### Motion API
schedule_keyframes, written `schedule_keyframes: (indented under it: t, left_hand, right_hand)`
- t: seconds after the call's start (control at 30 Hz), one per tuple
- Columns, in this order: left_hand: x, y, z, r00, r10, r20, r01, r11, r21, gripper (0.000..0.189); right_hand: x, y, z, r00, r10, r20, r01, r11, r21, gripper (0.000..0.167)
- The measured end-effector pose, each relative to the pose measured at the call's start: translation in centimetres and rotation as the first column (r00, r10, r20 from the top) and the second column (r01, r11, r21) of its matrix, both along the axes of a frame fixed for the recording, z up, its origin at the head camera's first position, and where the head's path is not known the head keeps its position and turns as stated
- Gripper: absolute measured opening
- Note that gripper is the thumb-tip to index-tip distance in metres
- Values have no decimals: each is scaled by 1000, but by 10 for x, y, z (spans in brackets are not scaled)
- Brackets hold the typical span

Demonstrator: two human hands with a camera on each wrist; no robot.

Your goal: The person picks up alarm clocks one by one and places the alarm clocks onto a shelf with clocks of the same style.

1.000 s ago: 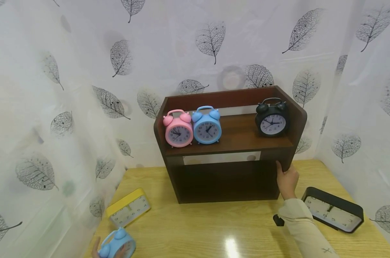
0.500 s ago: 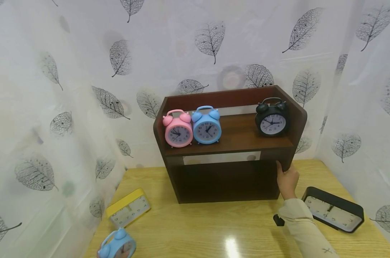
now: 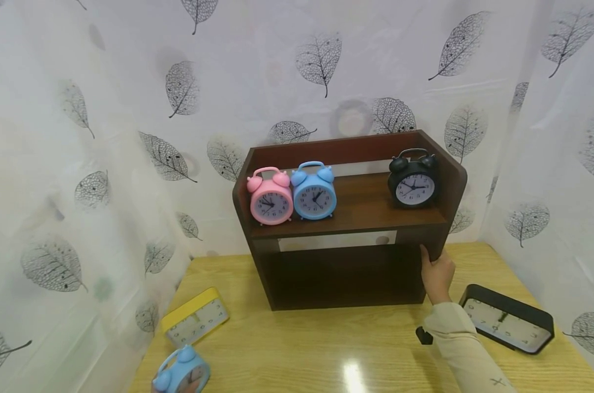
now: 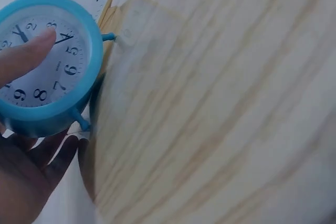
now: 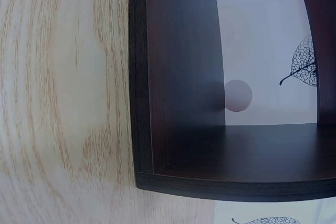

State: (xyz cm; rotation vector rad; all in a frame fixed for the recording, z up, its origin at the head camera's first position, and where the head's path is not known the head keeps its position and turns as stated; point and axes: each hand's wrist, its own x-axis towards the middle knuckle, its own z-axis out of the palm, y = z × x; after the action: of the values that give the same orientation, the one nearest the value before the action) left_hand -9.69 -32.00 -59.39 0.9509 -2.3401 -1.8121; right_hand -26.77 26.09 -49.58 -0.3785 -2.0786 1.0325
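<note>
My left hand (image 4: 26,174) grips a blue twin-bell alarm clock (image 3: 183,370), thumb across its face and fingers behind the body, as the left wrist view shows. In the head view that hand is mostly hidden at the bottom left edge. My right hand (image 3: 438,275) holds the right side panel of a dark brown two-tier shelf (image 3: 346,229), thumb on the panel's front edge. On the upper tier a pink alarm clock (image 3: 271,204) and another blue alarm clock (image 3: 314,196) stand side by side at the left. A black alarm clock (image 3: 414,185) stands at the right end.
A yellow rectangular clock (image 3: 195,316) lies tilted back on the wooden table (image 3: 307,349) at the left, just beyond the held clock. To the right of my right forearm is a black rectangular clock (image 3: 505,319). A leaf-print curtain (image 3: 351,65) surrounds the table.
The blue clock in my left hand has shifted slightly right, and the fingers seen beside it earlier are now mostly hidden. My right hand and the shelf have stayed put.
</note>
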Motion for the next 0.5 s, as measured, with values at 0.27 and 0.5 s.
schedule_keyframes:
  t: [0.27,0.5]
  left_hand:
    - [1,11,7,995,67,-68,-63,996,61,120]
    - [4,17,4,992,119,-31,-117,992,39,121]
  right_hand:
    - [0,0,0,1000,0,1,0,1000,-5,29]
    - [-1,1,-1,1000,-2,-13,2,1000,-3,28]
